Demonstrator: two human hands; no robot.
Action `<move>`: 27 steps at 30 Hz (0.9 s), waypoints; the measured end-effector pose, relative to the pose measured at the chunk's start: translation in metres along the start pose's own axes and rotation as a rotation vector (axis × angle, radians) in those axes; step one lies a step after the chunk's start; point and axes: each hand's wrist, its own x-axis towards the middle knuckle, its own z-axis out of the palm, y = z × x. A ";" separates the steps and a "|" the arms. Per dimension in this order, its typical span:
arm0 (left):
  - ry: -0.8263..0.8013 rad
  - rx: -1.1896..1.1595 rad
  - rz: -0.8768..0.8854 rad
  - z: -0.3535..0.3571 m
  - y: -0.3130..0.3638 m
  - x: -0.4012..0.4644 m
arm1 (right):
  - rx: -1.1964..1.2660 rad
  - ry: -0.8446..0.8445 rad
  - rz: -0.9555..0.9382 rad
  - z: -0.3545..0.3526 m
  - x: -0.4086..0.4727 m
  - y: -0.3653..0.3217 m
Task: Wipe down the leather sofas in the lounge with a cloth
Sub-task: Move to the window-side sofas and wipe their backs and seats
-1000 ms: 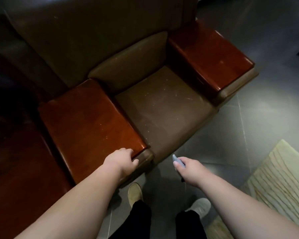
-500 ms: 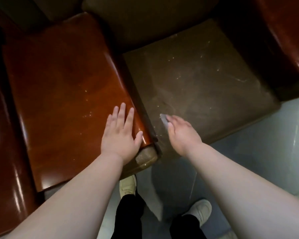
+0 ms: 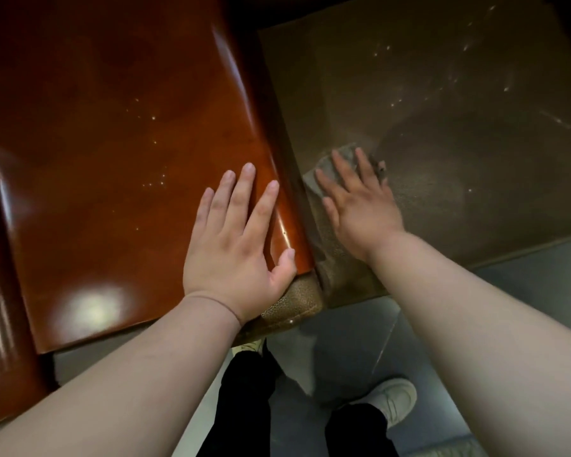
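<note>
The cloth [image 3: 343,159] sits flat on the brown seat cushion [image 3: 459,143], near its front left corner, pinned under the right hand [image 3: 356,206], whose fingers are spread and straight on top of it. The left hand [image 3: 234,235] is also spread flat, resting on the glossy reddish armrest [image 3: 112,143], probably just for balance. The cloth looks thin and floppy, so I'd guess it'll bunch up unless the palm keeps even pressure. The leather looks smooth and a bit dusty, so it should slide easily. No need to grip, just press and sweep.
</note>
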 end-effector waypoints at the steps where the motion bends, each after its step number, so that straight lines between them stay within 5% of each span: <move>1: -0.007 0.000 0.004 -0.001 0.000 0.000 | 0.019 0.020 -0.019 0.004 -0.013 -0.003; 5: -0.013 0.009 0.005 -0.002 0.001 0.000 | 0.060 0.028 -0.316 0.027 -0.109 0.010; 8: 0.015 0.001 0.008 0.001 0.000 0.001 | -0.008 -0.029 -0.435 0.017 -0.081 0.031; 14: -0.018 0.014 0.004 -0.002 0.000 0.001 | 0.045 0.063 0.031 -0.004 0.019 0.002; 18: -0.036 0.007 -0.001 -0.003 0.001 -0.001 | 0.062 0.078 -0.276 0.026 -0.085 -0.004; 21: -0.021 0.014 -0.001 -0.003 0.000 0.001 | -0.032 0.037 -0.406 0.014 -0.073 0.031; 25: -0.014 0.023 -0.007 -0.002 0.001 0.000 | 0.122 0.159 0.286 -0.011 -0.013 0.055; 27: -0.024 0.031 0.004 -0.002 0.001 0.001 | 0.130 0.181 0.364 -0.003 -0.028 0.036</move>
